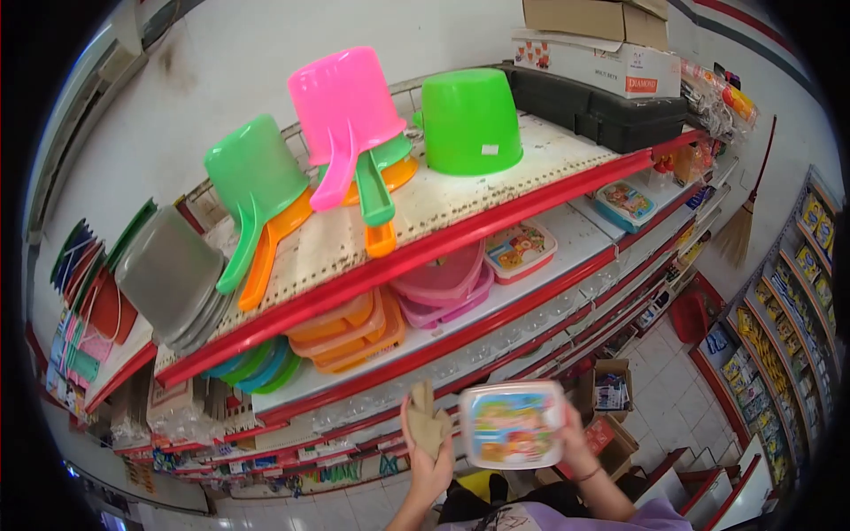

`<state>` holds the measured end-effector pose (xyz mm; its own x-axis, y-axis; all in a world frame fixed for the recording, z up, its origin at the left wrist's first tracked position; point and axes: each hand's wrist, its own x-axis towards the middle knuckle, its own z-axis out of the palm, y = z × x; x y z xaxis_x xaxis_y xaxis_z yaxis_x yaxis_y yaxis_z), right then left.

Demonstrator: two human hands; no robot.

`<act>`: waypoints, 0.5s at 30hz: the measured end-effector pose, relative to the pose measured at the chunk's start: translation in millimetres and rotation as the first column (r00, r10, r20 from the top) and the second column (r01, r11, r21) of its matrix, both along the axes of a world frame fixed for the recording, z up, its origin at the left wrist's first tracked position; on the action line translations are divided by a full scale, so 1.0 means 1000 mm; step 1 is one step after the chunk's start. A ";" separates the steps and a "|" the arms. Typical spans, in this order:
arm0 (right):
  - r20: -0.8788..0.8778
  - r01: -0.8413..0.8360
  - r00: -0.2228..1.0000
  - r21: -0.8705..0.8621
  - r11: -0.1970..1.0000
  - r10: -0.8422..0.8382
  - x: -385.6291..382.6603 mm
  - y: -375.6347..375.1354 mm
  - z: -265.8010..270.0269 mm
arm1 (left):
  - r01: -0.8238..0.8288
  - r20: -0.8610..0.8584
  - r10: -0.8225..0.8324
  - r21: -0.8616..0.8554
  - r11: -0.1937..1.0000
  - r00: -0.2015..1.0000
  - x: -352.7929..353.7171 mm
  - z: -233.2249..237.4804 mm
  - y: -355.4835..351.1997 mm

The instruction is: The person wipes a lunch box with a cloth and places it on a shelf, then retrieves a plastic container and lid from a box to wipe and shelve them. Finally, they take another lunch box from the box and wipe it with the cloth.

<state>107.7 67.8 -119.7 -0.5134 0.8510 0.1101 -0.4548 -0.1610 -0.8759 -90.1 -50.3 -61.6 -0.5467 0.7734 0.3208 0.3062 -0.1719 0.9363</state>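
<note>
In my right hand (577,444) is a plastic lunch box (513,425) with a pale rim and a colourful cartoon lid facing up, gripped at its right side. My left hand (431,476), just left of the box, is closed on a folded khaki cloth (427,421); the cloth and the box are slightly apart. Both hands are in front of the lower shelves. On the second shelf sit a similar pink lunch box (522,250) and a blue one (626,203), beside stacked pink containers (443,279) and orange containers (350,332).
The top shelf (567,177) holds a pink dipper (345,97), green dippers (254,164), a green bucket (472,122), grey buckets (168,265) and a black case (602,111). Cardboard boxes (613,389) stand on the floor at right. A broom (739,230) leans by a rack of packets (761,336).
</note>
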 end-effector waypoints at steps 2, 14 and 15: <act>0.186 0.076 0.972 0.331 0.941 -0.144 -0.033 -0.043 0.025 | 0.012 -0.220 -0.009 0.010 1.000 0.975 0.008 0.014 0.002; -0.101 0.197 0.978 0.134 0.971 -0.185 -0.062 -0.052 0.106 | -0.096 -0.778 0.140 0.103 0.990 0.612 0.035 0.024 -0.023; -0.124 0.203 0.974 0.125 0.971 -0.187 -0.061 -0.050 0.102 | -0.216 -0.684 0.227 0.103 0.971 0.694 0.025 0.028 -0.019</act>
